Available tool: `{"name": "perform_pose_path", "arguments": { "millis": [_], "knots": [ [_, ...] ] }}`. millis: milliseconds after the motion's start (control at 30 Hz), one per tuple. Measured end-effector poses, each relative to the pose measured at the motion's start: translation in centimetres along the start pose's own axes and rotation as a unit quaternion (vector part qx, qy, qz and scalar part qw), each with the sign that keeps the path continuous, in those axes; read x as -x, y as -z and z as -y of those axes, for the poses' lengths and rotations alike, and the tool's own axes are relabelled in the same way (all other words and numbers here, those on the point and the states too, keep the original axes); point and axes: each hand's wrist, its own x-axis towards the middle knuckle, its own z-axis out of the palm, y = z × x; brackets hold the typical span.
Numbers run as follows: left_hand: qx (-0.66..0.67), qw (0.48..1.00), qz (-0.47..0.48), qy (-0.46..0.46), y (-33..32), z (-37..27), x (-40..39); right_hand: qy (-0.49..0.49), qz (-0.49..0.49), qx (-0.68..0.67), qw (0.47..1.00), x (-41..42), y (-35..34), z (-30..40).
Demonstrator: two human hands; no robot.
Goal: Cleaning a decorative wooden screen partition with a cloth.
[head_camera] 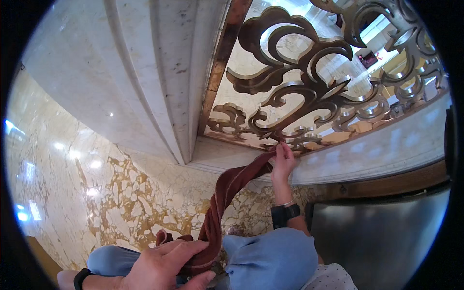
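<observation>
A reddish-brown cloth (226,192), twisted into a long rope, stretches from my lap up to the foot of an ornate metal scrollwork panel (301,94). My left hand (159,261), low in the picture, grips the bunched lower part of the cloth between fingers and thumb. Farther up, my right hand (284,159) pinches the cloth's narrow upper end against the lower scrolls of the panel. Whether that end passes through the metalwork is hidden by the fingers.
A mirror-like pane (264,105) behind the scrolls shows reflections. White moulded stone (145,72) rises at the left, with a stone ledge (344,156) below the panel. Polished patterned marble floor (137,203) lies beneath. A dark, shiny flat surface (373,235) stands at right.
</observation>
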Motion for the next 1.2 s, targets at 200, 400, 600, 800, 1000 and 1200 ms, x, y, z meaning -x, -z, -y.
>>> {"name": "perform_pose_path", "arguments": {
  "millis": [200,400,600,800,1000,1200],
  "knots": [
    [-0.011,1.0,-0.005,-0.004,-0.2,-0.1,0.0,0.146,0.032,0.109,0.983,-0.3,-0.1,-0.8],
    [-0.009,1.0,0.001,-0.005,-0.1,-0.1,-0.3,0.094,-0.005,0.033,0.995,-1.2,-0.3,-0.6],
    [-0.013,1.0,0.001,0.0,-0.1,-0.2,-0.5,-0.045,-0.065,-0.009,0.997,-0.3,-1.0,0.3],
    [-0.013,1.0,0.007,0.004,0.0,-0.3,-0.7,-0.066,0.011,-0.066,0.996,-1.1,0.1,0.6],
    [0.014,1.0,-0.007,0.002,-0.4,-0.2,-0.9,-0.146,0.147,-0.119,0.971,-2.4,0.9,1.5],
    [-0.005,1.0,-0.001,0.017,-0.5,-0.3,-1.6,-0.187,0.236,-0.208,0.931,-4.3,1.8,0.7]
  ]
}}
